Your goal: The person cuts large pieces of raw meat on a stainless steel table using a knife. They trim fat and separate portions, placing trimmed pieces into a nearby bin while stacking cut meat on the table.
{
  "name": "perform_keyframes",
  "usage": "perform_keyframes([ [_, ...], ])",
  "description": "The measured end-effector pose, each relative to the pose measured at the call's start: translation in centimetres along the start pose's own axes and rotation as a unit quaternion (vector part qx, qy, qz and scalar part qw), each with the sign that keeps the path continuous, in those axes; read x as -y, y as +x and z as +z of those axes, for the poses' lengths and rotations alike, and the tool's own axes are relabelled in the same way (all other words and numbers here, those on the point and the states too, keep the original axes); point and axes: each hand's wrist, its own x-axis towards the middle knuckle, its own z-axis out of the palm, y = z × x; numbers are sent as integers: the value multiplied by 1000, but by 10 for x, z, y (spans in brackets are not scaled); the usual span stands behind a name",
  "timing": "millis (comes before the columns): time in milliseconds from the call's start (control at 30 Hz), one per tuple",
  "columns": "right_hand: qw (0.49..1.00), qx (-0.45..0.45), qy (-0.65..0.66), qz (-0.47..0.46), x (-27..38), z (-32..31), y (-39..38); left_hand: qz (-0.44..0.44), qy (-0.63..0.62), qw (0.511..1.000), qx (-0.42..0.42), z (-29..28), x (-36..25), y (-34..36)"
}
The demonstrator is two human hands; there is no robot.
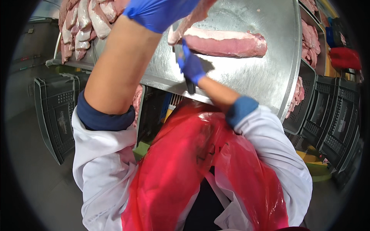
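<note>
While the steel table (250,73) spreads wide and scuffed, a long pink pork cut (227,44) lies on it, long axis left to right, just beyond the right hand. A lifted strip of meat (189,21) hangs from the clamped left hand (160,11). Nearer, the right hand (191,65), blue-gloved, is closed round a dark-handled knife (181,54).
</note>
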Motion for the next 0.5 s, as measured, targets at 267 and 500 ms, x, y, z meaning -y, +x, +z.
perform_keyframes([
  [267,936,161,306,71,28,-65,-31,229,231,904,278,111,75,13],
  [500,962,-66,246,94,-21,-113,-32,-236,-13,873,426,158,198,10],
])
